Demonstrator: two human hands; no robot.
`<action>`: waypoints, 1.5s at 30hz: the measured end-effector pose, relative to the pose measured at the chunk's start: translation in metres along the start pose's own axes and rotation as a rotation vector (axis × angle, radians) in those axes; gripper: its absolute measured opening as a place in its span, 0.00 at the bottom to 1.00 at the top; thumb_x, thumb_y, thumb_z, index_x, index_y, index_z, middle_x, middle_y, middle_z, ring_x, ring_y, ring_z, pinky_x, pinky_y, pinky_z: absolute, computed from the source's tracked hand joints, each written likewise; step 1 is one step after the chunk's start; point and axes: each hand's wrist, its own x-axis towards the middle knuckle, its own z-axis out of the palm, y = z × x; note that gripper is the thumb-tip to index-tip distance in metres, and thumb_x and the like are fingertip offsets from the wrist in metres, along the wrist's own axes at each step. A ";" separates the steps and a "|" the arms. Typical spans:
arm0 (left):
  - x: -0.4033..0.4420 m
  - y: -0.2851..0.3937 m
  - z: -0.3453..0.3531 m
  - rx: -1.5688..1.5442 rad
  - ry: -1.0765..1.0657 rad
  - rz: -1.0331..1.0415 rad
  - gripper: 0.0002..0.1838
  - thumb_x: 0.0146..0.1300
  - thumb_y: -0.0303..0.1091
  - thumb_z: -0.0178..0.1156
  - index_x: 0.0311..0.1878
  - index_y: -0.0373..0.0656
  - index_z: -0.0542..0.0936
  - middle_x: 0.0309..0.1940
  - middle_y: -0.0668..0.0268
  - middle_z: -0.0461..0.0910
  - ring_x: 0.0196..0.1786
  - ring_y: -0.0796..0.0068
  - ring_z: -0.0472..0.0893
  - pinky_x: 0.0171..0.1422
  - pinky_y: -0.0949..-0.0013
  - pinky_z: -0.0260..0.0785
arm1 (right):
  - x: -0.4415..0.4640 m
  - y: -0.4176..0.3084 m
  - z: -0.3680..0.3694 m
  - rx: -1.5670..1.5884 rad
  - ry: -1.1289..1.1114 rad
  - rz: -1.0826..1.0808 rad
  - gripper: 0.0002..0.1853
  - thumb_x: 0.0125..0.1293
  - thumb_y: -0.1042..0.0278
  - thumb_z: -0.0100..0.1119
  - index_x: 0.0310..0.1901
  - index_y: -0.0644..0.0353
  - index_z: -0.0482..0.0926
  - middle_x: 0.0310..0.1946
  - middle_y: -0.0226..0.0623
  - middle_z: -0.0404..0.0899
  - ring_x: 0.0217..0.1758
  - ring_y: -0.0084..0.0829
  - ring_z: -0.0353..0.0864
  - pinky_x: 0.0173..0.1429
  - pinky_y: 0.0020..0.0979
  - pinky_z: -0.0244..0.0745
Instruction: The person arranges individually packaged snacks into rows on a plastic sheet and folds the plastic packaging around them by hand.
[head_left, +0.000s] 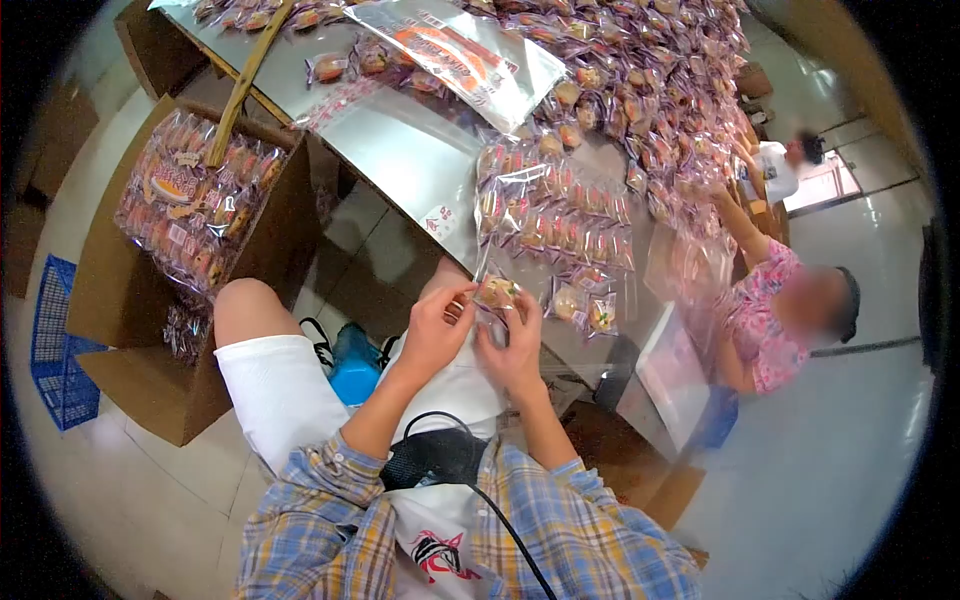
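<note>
Between my two hands, at the table's near edge, is a small wrapped pastry (496, 292) in a clear and purple packet. My left hand (438, 332) pinches the packet's left edge with bent fingers. On the other side my right hand (512, 348) has its fingers closed on the packet. Just beyond lies a large clear bag (555, 210) with rows of similar wrapped pastries inside. A few loose packets (585, 300) lie to the right of my hands.
A big heap of wrapped pastries (640, 100) covers the far table. A printed bag (460, 60) lies flat there. At left stands a cardboard box (285, 200) with a filled bag (195, 200), near a blue crate (55, 340). A co-worker in a pink top (770, 330) reaches in from the right.
</note>
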 end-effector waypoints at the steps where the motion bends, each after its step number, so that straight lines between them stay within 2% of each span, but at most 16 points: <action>1: 0.000 0.000 0.000 -0.001 -0.002 -0.010 0.17 0.67 0.22 0.66 0.58 0.37 0.86 0.36 0.58 0.85 0.33 0.73 0.86 0.37 0.70 0.80 | 0.002 -0.005 -0.004 -0.009 0.006 -0.009 0.32 0.59 0.77 0.69 0.69 0.55 0.79 0.67 0.56 0.70 0.69 0.58 0.72 0.72 0.49 0.71; 4: 0.000 -0.001 -0.002 -0.004 -0.052 -0.099 0.16 0.67 0.23 0.67 0.58 0.40 0.86 0.42 0.62 0.86 0.39 0.78 0.86 0.41 0.72 0.79 | -0.001 0.005 -0.005 0.008 0.044 0.001 0.26 0.60 0.79 0.68 0.62 0.52 0.84 0.67 0.54 0.72 0.70 0.58 0.71 0.73 0.49 0.70; 8: 0.000 -0.001 -0.007 0.038 -0.064 -0.078 0.16 0.68 0.25 0.68 0.58 0.42 0.87 0.41 0.63 0.86 0.38 0.78 0.84 0.40 0.72 0.78 | 0.000 0.022 -0.012 -0.275 0.131 -0.210 0.18 0.59 0.77 0.72 0.52 0.58 0.85 0.66 0.54 0.74 0.66 0.55 0.75 0.67 0.45 0.73; 11: -0.001 -0.004 -0.006 0.060 -0.054 -0.055 0.15 0.68 0.26 0.68 0.58 0.42 0.87 0.41 0.63 0.86 0.37 0.78 0.84 0.40 0.73 0.77 | -0.006 0.029 -0.004 -0.041 0.042 0.042 0.26 0.58 0.73 0.76 0.59 0.61 0.81 0.65 0.55 0.74 0.66 0.55 0.75 0.69 0.45 0.72; 14: 0.000 -0.006 -0.007 0.066 -0.053 -0.056 0.16 0.68 0.27 0.69 0.58 0.42 0.87 0.41 0.63 0.86 0.36 0.78 0.83 0.40 0.73 0.77 | -0.001 0.016 -0.002 0.094 0.139 0.171 0.34 0.57 0.64 0.80 0.63 0.65 0.77 0.64 0.56 0.74 0.69 0.55 0.72 0.73 0.49 0.67; 17: 0.000 -0.002 -0.007 0.062 -0.060 -0.055 0.16 0.68 0.27 0.69 0.58 0.42 0.87 0.41 0.63 0.86 0.36 0.78 0.83 0.40 0.73 0.77 | 0.001 0.015 0.007 -0.023 0.203 0.328 0.41 0.58 0.52 0.81 0.67 0.68 0.73 0.62 0.55 0.76 0.66 0.54 0.73 0.71 0.49 0.67; 20: -0.001 -0.003 -0.008 0.060 -0.064 -0.068 0.15 0.68 0.27 0.69 0.57 0.41 0.87 0.41 0.63 0.86 0.36 0.77 0.84 0.40 0.72 0.77 | 0.015 0.023 0.007 -0.115 0.080 0.455 0.43 0.59 0.51 0.77 0.70 0.68 0.72 0.59 0.54 0.77 0.63 0.54 0.74 0.71 0.51 0.66; 23: 0.000 -0.002 -0.009 0.051 -0.058 -0.071 0.15 0.67 0.27 0.69 0.57 0.41 0.87 0.41 0.63 0.86 0.37 0.77 0.84 0.41 0.72 0.78 | 0.017 0.050 0.004 -0.218 0.022 0.213 0.40 0.58 0.54 0.73 0.71 0.62 0.73 0.59 0.51 0.77 0.63 0.53 0.73 0.71 0.53 0.63; 24: 0.000 -0.002 -0.008 0.047 -0.052 -0.064 0.15 0.67 0.27 0.69 0.57 0.41 0.87 0.41 0.63 0.86 0.37 0.76 0.84 0.41 0.72 0.78 | 0.024 0.033 -0.008 -0.256 -0.020 0.245 0.38 0.55 0.61 0.71 0.70 0.55 0.75 0.59 0.49 0.78 0.64 0.53 0.73 0.72 0.55 0.61; 27: 0.002 -0.002 -0.007 0.046 -0.033 -0.032 0.15 0.67 0.26 0.68 0.57 0.42 0.88 0.39 0.61 0.85 0.35 0.73 0.85 0.39 0.71 0.79 | 0.029 0.016 -0.025 -0.494 -0.092 0.147 0.37 0.54 0.63 0.71 0.69 0.52 0.76 0.62 0.48 0.75 0.67 0.52 0.71 0.74 0.56 0.58; 30: 0.000 -0.005 -0.007 0.064 -0.033 0.003 0.18 0.66 0.25 0.68 0.59 0.43 0.86 0.37 0.60 0.85 0.33 0.71 0.85 0.39 0.69 0.79 | 0.030 0.012 -0.033 -0.578 -0.177 0.166 0.37 0.53 0.71 0.70 0.69 0.54 0.75 0.65 0.50 0.72 0.65 0.54 0.73 0.72 0.54 0.65; 33: -0.003 -0.006 -0.002 0.079 -0.026 -0.025 0.22 0.66 0.24 0.68 0.64 0.42 0.82 0.37 0.61 0.84 0.35 0.74 0.84 0.41 0.70 0.79 | 0.026 0.024 -0.025 -0.105 -0.113 0.168 0.36 0.53 0.80 0.67 0.68 0.55 0.75 0.65 0.51 0.70 0.62 0.58 0.76 0.68 0.50 0.73; 36: -0.003 0.001 -0.001 0.089 -0.032 -0.022 0.26 0.66 0.23 0.68 0.67 0.41 0.78 0.37 0.61 0.84 0.36 0.75 0.83 0.42 0.69 0.79 | 0.018 0.024 -0.021 -0.021 -0.132 0.234 0.35 0.54 0.83 0.66 0.67 0.57 0.74 0.67 0.51 0.67 0.57 0.54 0.79 0.60 0.44 0.81; 39: -0.003 0.010 0.000 0.082 -0.025 0.029 0.26 0.66 0.23 0.67 0.68 0.40 0.78 0.35 0.61 0.84 0.33 0.73 0.84 0.40 0.67 0.79 | 0.012 0.035 -0.005 0.162 -0.014 0.244 0.34 0.55 0.78 0.71 0.66 0.57 0.74 0.69 0.49 0.63 0.56 0.46 0.81 0.55 0.40 0.82; 43: -0.005 0.010 0.005 0.053 -0.035 0.048 0.25 0.66 0.23 0.66 0.67 0.40 0.79 0.34 0.61 0.84 0.30 0.72 0.84 0.39 0.68 0.78 | 0.021 0.023 0.001 0.291 0.022 0.066 0.37 0.53 0.70 0.78 0.66 0.56 0.74 0.72 0.47 0.60 0.64 0.44 0.76 0.61 0.40 0.78; 45: -0.005 0.012 0.004 0.045 -0.028 0.063 0.24 0.66 0.23 0.66 0.66 0.40 0.80 0.33 0.60 0.84 0.30 0.72 0.84 0.39 0.68 0.78 | 0.023 0.023 0.000 0.261 -0.013 0.017 0.38 0.52 0.68 0.78 0.67 0.55 0.74 0.73 0.47 0.59 0.71 0.45 0.69 0.69 0.43 0.72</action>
